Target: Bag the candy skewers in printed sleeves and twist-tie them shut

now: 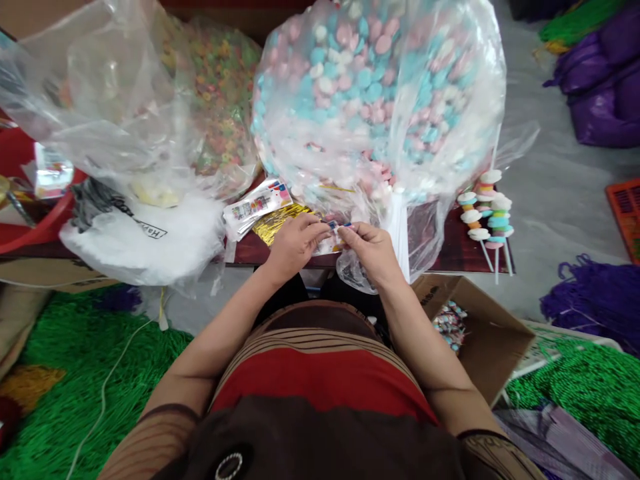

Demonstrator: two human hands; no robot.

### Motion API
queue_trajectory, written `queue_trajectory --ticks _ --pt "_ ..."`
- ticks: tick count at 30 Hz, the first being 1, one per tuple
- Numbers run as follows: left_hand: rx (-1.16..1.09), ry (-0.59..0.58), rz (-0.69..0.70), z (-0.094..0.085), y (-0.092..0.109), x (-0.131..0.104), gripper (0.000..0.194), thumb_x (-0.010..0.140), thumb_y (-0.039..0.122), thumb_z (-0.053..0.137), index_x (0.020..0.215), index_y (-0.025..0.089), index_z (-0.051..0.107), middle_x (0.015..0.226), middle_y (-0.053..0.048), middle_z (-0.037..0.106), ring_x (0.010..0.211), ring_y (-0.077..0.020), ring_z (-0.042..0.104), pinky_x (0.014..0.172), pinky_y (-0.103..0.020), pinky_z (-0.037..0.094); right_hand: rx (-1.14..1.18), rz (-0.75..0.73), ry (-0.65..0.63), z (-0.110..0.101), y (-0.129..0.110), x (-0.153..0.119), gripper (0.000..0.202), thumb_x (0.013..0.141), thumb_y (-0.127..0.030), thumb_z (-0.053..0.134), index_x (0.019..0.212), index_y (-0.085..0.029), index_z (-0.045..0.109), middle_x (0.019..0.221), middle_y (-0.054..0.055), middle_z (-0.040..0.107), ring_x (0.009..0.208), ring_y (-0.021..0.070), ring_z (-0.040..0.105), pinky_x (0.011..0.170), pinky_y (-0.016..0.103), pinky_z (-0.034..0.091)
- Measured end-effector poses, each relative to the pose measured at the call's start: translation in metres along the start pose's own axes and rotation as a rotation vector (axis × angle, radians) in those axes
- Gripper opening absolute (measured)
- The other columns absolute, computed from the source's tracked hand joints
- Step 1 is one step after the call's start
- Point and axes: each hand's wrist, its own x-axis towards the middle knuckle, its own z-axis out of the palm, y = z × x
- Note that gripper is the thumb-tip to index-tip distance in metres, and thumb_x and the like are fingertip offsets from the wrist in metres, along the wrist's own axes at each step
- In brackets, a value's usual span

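At the table's near edge, my left hand (298,244) pinches one side of a small printed plastic bag (326,247). My right hand (371,248) grips the bag's other side, thumb and fingertips pressed together. Fingers cover much of the bag, so whether anything is inside cannot be seen. Left of my hands lies a stack of printed bags (257,205), beside gold metallic twist ties (280,223). White sticks (399,230) lie to the right of my right hand. Several marshmallow skewers (493,212) rest at the table's right end.
A big clear sack of pink, blue and white marshmallows (375,93) stands behind my hands. Left of it are a sack of coloured ring candies (223,100) and a white bag (145,240). A cardboard box (493,333) with wrapped pieces sits below right. A red basin (50,217) is far left.
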Motion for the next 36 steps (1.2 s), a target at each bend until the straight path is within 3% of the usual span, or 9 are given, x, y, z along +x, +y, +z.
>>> queue_trajectory --ticks 4,8,11,17,19,24,29,32,36 --pt "-0.348 -0.213 -0.362 -0.003 0.012 0.01 0.05 0.088 0.05 0.07 0.125 0.016 0.069 0.094 -0.004 0.071 0.076 -0.0154 0.061 0.073 -0.027 0.048 0.083 -0.052 0.088 -0.006 0.001 -0.004 0.029 0.076 -0.052 0.08 0.079 -0.023 0.076 0.069 -0.003 0.067 0.064 0.0129 0.058 0.065 0.027 0.05" --pt "-0.634 -0.327 -0.583 -0.003 0.018 0.017 0.036 0.08 0.051 0.072 0.085 0.015 0.068 0.077 0.0 0.065 0.07 -0.0126 0.056 0.069 -0.025 0.045 0.106 -0.086 0.064 -0.019 0.002 -0.011 0.028 0.074 -0.049 0.084 0.084 -0.024 0.077 0.083 -0.001 0.073 0.074 0.0146 0.062 0.072 0.029 0.052" --pt "-0.613 -0.347 -0.532 -0.001 0.026 0.021 0.033 0.079 0.05 0.07 0.078 0.017 0.063 0.073 0.001 0.063 0.07 -0.0127 0.054 0.069 -0.025 0.043 0.14 -0.048 0.024 -0.023 0.001 -0.013 0.035 0.07 -0.052 0.086 0.089 -0.024 0.077 0.08 -0.002 0.072 0.071 0.0138 0.061 0.068 0.028 0.05" --pt "-0.397 -0.334 -0.353 0.001 0.041 0.026 0.041 0.093 0.052 0.048 0.066 0.021 0.046 0.06 0.004 0.042 0.061 -0.0119 0.04 0.061 -0.027 0.033 0.021 -0.025 0.187 -0.017 0.004 -0.018 0.057 0.079 -0.07 0.07 0.055 -0.022 0.052 0.049 -0.006 0.042 0.05 0.0096 0.038 0.051 0.026 0.031" --pt "-0.384 -0.339 -0.35 0.001 0.039 0.025 0.044 0.093 0.054 0.045 0.064 0.021 0.043 0.059 0.004 0.038 0.06 -0.0118 0.037 0.059 -0.027 0.03 0.012 -0.008 0.174 -0.017 0.005 -0.019 0.061 0.081 -0.073 0.065 0.053 -0.022 0.048 0.049 -0.005 0.041 0.05 0.0101 0.038 0.051 0.026 0.031" --pt "-0.469 -0.413 -0.389 0.004 0.031 0.024 0.039 0.091 0.053 0.052 0.072 0.02 0.053 0.064 0.004 0.049 0.064 -0.0126 0.045 0.063 -0.026 0.035 0.13 0.024 0.081 -0.021 0.004 -0.016 0.046 0.071 -0.066 0.078 0.074 -0.022 0.067 0.063 -0.003 0.059 0.059 0.0126 0.051 0.058 0.026 0.042" --pt "-0.489 -0.46 -0.35 0.016 0.029 0.027 0.035 0.087 0.051 0.058 0.073 0.019 0.059 0.064 0.003 0.054 0.063 -0.0128 0.047 0.063 -0.025 0.037 -0.087 -0.113 0.212 -0.027 0.003 -0.016 0.061 0.087 -0.068 0.059 0.051 -0.021 0.043 0.05 -0.005 0.038 0.05 0.009 0.036 0.052 0.026 0.03" --pt "-0.378 -0.453 -0.272 0.02 0.029 0.032 0.041 0.089 0.051 0.05 0.061 0.021 0.048 0.055 0.004 0.043 0.056 -0.0119 0.04 0.057 -0.026 0.032 -0.212 -0.161 0.182 -0.042 0.001 -0.019 0.067 0.09 -0.07 0.052 0.046 -0.021 0.039 0.047 -0.004 0.034 0.048 0.0088 0.033 0.05 0.027 0.027" --pt "-0.316 -0.401 -0.285 0.019 0.025 0.035 0.04 0.09 0.05 0.048 0.062 0.022 0.051 0.055 0.003 0.05 0.056 -0.0137 0.046 0.058 -0.026 0.035 -0.304 -0.199 0.297 -0.098 -0.005 -0.015 0.047 0.093 -0.061 0.055 0.072 -0.022 0.071 0.061 0.0 0.061 0.058 0.0146 0.054 0.058 0.028 0.042"
